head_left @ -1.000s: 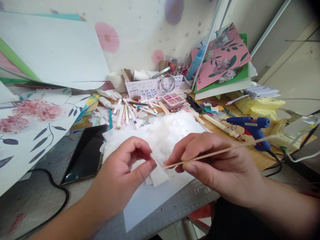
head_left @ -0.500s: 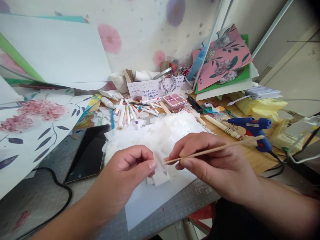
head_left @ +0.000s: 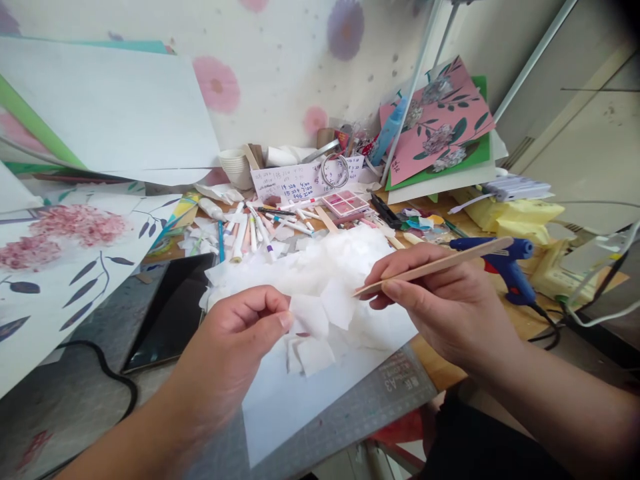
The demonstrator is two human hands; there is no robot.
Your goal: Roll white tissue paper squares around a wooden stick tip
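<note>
My left hand (head_left: 250, 327) pinches the edge of a small piece of thin white paper (head_left: 310, 315) between thumb and fingers. My right hand (head_left: 430, 300) grips a flat wooden craft stick (head_left: 445, 265), which slants down to the left. Beside the stick's lower tip is another thin white piece of paper (head_left: 338, 305); I cannot tell whether it sticks to the tip. Below the hands, several small cut paper squares (head_left: 315, 355) lie on a white sheet (head_left: 280, 413). Behind them spreads a heap of fluffy white material (head_left: 345, 257).
A tablet-like black device (head_left: 165, 320) and a flower picture (head_left: 100, 267) lie left. Markers (head_left: 245, 237) and a pink palette (head_left: 345, 204) are scattered behind the heap. A blue glue gun (head_left: 517, 267) stands right, with its cable. A grey cutting mat (head_left: 400, 380) lies underneath.
My right hand has moved away from my left, and the stick has rolled to show its flat face. The thin paper pieces between the hands now show more fully.
</note>
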